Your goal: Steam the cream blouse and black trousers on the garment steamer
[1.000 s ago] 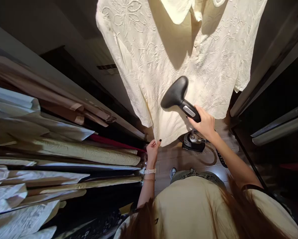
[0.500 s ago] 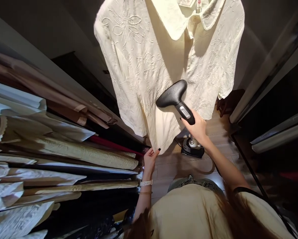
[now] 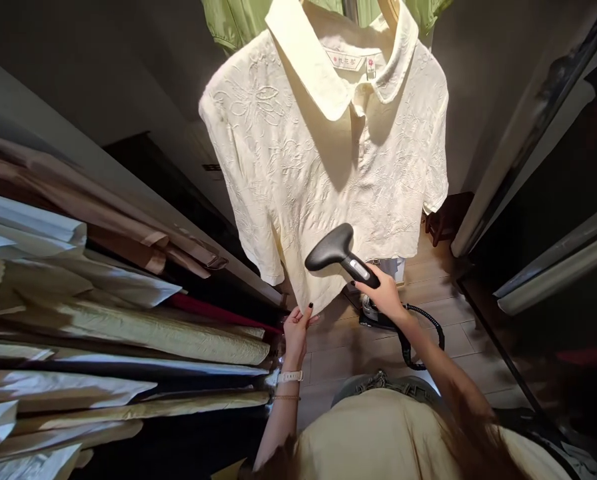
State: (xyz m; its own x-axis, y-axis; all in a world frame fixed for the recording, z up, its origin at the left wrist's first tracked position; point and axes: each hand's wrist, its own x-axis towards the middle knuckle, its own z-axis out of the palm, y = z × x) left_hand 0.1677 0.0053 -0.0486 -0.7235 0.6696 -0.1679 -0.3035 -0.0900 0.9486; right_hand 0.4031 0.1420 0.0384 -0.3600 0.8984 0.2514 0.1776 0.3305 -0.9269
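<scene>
A cream short-sleeved shirt [image 3: 298, 167] with raised floral embroidery and a wide collar hangs in front of me. My left hand [image 3: 295, 333] pinches its lower front hem at the left corner and holds the cloth taut. My right hand [image 3: 386, 293] is wrapped around the handle of a black garment steamer [image 3: 332, 248]. The steamer's head lies over the lower front of the shirt, near the hem; whether it touches the cloth I cannot tell.
Densely hung clothes [image 3: 128, 320] fill the left side. A green garment [image 3: 238, 23] hangs behind the shirt. On the wooden floor [image 3: 328, 373] stand the steamer's base [image 3: 373, 317] and its black hose [image 3: 436, 330]. A dark stool [image 3: 448, 217] is at the back right.
The steamer in my right hand has moved down the shirt toward the hem. My left hand still pinches the corner. More of the collar and the green garment now show as the view has tilted up.
</scene>
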